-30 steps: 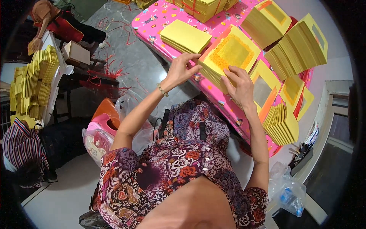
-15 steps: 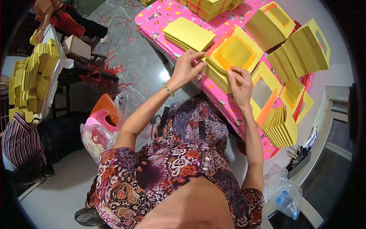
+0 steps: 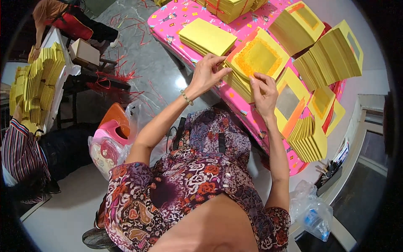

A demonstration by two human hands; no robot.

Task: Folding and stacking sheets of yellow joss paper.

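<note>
A table (image 3: 180, 14) with a pink printed cloth spreads across the upper right, bearing yellow paper in many stacks. Well apart from it, at the left, stands a heap of folded yellow papers (image 3: 42, 84), with a person in a striped top (image 3: 25, 147) beside it, one hand at the heap. Toward the table's far right side leans a long, bent stack (image 3: 329, 61). By the near edge lies the patterned stack (image 3: 262, 54), its top sheet showing a speckled orange frame around a gold square. A plain stack (image 3: 208, 33) lies just to its left, and a fanned bundle (image 3: 308, 138) stands near the table's right end. The right hand (image 3: 265, 93) is at the patterned stack's near edge, thumb and forefinger nearly together; the left hand (image 3: 205, 74) is at its left corner, thumb and forefinger narrowly apart. Whether either grips paper, I cannot tell. A beaded bracelet (image 3: 187, 98) circles the left wrist.
</note>
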